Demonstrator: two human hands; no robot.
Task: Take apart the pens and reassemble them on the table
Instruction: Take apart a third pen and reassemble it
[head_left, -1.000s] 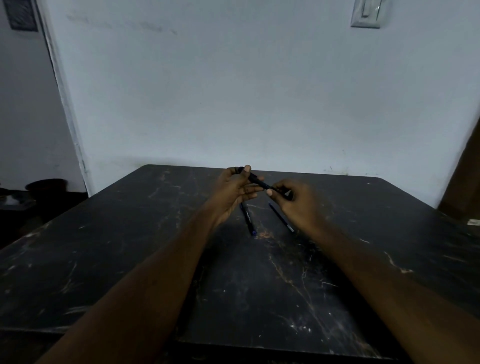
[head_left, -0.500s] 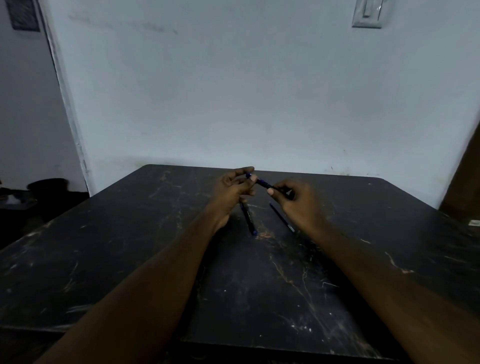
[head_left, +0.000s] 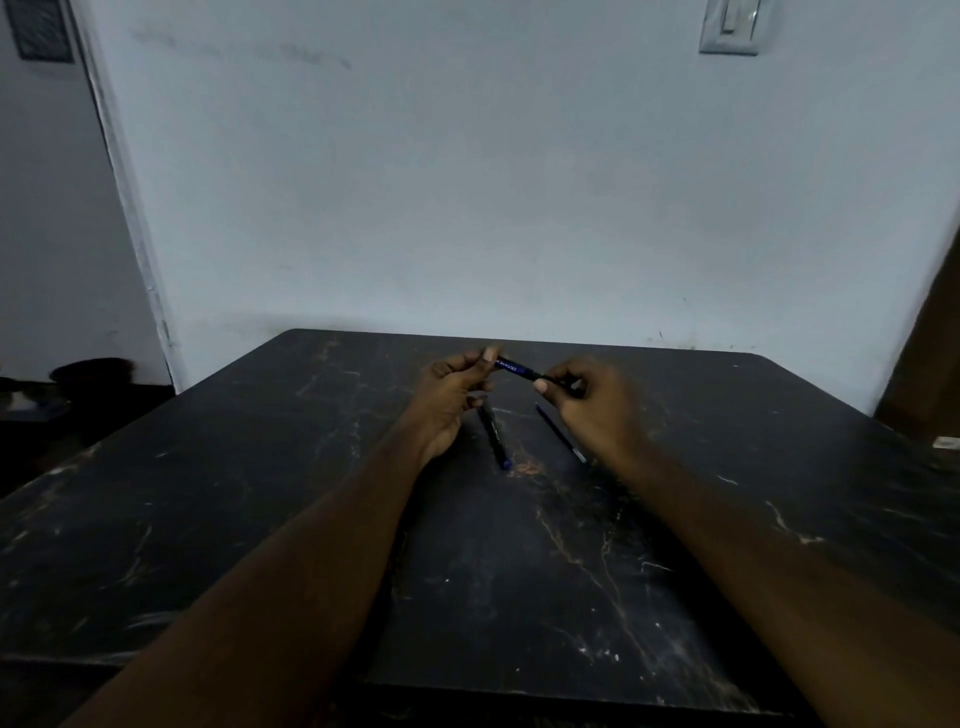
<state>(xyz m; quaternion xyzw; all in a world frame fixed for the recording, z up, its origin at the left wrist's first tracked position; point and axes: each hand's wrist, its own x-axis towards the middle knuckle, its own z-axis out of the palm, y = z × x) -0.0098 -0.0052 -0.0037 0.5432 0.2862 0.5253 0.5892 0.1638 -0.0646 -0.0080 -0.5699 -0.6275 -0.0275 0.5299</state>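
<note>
A dark pen barrel with a blue printed label is held in the air above the far middle of the black table. My left hand pinches its left end between thumb and fingers. My right hand grips its right end with curled fingers. Below the hands, a second dark pen with a blue tip lies on the table. A thin blue refill with a pale tip lies to its right, partly hidden by my right hand.
The table's far edge meets a pale wall. A dark round object sits on the floor at the left. A small pale item lies at the table's right edge. A brown panel stands at the far right.
My left hand has slid out to the left end of the barrel, baring the blue label between the hands. The pen and refill on the table have not moved.
</note>
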